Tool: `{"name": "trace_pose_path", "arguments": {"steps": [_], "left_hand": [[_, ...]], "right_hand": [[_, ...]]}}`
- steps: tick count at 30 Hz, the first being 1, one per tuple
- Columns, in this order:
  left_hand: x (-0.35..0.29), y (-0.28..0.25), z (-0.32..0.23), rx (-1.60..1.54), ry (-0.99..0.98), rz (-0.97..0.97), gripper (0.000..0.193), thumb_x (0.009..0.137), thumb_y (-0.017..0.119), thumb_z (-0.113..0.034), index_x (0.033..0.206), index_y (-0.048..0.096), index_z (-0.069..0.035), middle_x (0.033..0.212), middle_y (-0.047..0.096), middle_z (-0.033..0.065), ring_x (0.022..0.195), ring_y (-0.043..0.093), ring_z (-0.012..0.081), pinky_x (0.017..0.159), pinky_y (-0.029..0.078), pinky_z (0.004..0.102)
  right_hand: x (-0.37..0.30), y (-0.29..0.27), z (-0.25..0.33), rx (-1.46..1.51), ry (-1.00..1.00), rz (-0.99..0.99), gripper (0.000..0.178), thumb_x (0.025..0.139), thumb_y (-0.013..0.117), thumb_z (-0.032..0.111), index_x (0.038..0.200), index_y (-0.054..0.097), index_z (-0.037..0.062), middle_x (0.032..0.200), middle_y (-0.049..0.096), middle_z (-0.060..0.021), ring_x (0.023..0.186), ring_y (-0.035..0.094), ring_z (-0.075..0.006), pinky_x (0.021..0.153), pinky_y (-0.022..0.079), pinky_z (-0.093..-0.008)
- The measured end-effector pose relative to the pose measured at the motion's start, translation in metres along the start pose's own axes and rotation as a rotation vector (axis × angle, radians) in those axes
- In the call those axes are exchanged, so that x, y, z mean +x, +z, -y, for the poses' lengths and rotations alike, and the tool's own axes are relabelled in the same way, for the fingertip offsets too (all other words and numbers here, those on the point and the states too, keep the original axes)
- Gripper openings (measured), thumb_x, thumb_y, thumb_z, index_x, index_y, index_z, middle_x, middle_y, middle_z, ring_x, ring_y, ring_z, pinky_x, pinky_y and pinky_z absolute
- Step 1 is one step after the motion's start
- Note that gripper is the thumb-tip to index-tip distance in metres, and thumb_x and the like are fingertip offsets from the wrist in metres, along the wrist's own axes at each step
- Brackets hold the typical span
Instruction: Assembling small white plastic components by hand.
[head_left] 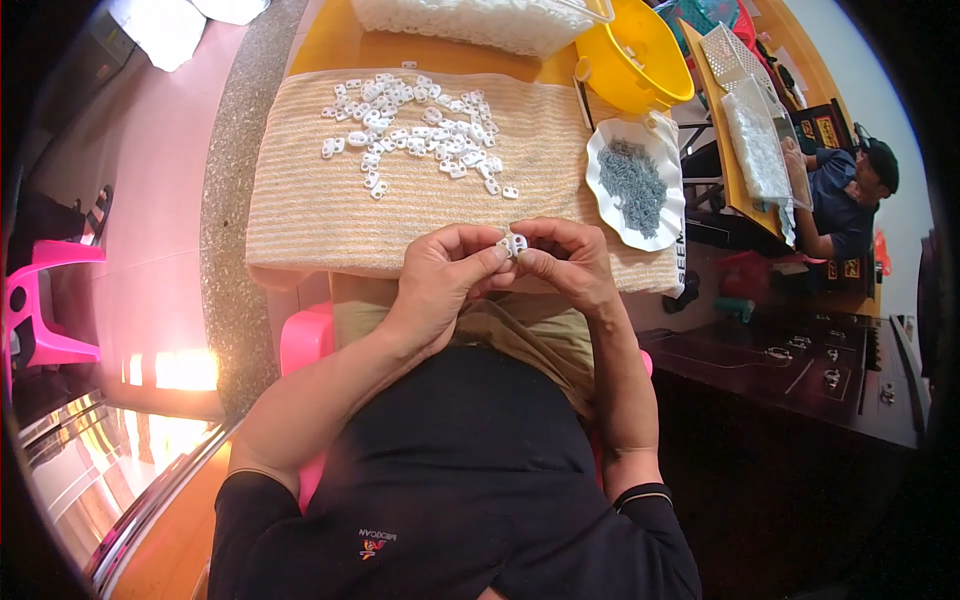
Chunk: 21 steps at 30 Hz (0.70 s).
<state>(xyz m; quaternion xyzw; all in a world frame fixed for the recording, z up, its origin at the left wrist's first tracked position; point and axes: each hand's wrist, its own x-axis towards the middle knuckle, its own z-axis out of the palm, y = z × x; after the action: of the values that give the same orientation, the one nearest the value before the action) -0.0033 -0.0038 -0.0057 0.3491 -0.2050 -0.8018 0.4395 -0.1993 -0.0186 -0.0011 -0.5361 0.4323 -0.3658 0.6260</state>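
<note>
Between the fingertips of both hands is a small white plastic piece with two dark holes point(516, 244), held just over the table's near edge. My left hand point(450, 270) pinches it from the left, and my right hand point(568, 262) grips its right side with thumb and forefinger. Fingers partly cover the piece. Beyond my hands, a loose pile of similar white two-holed pieces point(455, 139) lies on a striped beige towel point(300, 200). To the right of them stands a white scalloped dish point(597, 170) holding many small grey parts point(632, 185).
A clear bin of white pieces point(480, 28) and a yellow basin point(655, 85) stand at the back. A thin tool with a round end point(583, 85) lies near the basin. At far right, another person point(845, 195) sits at a table with a white basket point(735, 55). A pink stool point(50, 300) is left.
</note>
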Motion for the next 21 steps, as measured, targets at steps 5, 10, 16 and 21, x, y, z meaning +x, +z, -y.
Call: {"name": "trace_pose_path", "arguments": {"steps": [5, 10, 16, 21], "left_hand": [[0.0002, -0.0001, 0.0016, -0.008, 0.001, -0.003, 0.014, 0.088, 0.063, -0.004, 0.101, 0.062, 0.0, 0.091, 0.067, 0.0088, 0.076, 0.065, 0.0123, 0.07, 0.057, 0.0233], [-0.0016, 0.0034, 0.0011, 0.005, 0.011, -0.025, 0.011, 0.088, 0.064, -0.008, 0.098, 0.063, -0.002, 0.084, 0.067, 0.0037, 0.071, 0.063, 0.0066, 0.062, 0.052, 0.0173], [-0.0023, 0.0047, 0.0004, -0.017, 0.0, -0.022, 0.012, 0.088, 0.065, -0.007, 0.098, 0.063, -0.001, 0.086, 0.066, 0.0046, 0.071, 0.064, 0.0081, 0.066, 0.054, 0.0189], [-0.0041, 0.0044, 0.0002, -0.037, 0.0, -0.018, 0.013, 0.088, 0.065, -0.007, 0.098, 0.064, 0.0, 0.087, 0.066, 0.0049, 0.072, 0.063, 0.0083, 0.067, 0.054, 0.0192]], "right_hand": [[0.0002, 0.0013, 0.0019, -0.048, -0.011, 0.001, 0.03, 0.085, 0.066, 0.002, 0.114, 0.06, -0.0048, 0.095, 0.068, -0.0084, 0.084, 0.065, -0.0117, 0.075, 0.053, -0.0228], [-0.0001, 0.0031, 0.0037, -0.09, -0.011, 0.003, 0.028, 0.085, 0.066, 0.002, 0.112, 0.061, -0.0046, 0.095, 0.068, -0.0079, 0.084, 0.065, -0.0114, 0.075, 0.053, -0.0226], [-0.0011, 0.0046, 0.0051, -0.024, 0.011, -0.002, 0.028, 0.085, 0.066, 0.002, 0.112, 0.062, -0.0041, 0.094, 0.068, -0.0077, 0.083, 0.065, -0.0112, 0.075, 0.053, -0.0227], [-0.0008, 0.0071, 0.0067, 0.08, 0.028, 0.013, 0.028, 0.085, 0.067, 0.002, 0.112, 0.062, -0.0042, 0.094, 0.068, -0.0079, 0.083, 0.065, -0.0116, 0.075, 0.053, -0.0231]]}}
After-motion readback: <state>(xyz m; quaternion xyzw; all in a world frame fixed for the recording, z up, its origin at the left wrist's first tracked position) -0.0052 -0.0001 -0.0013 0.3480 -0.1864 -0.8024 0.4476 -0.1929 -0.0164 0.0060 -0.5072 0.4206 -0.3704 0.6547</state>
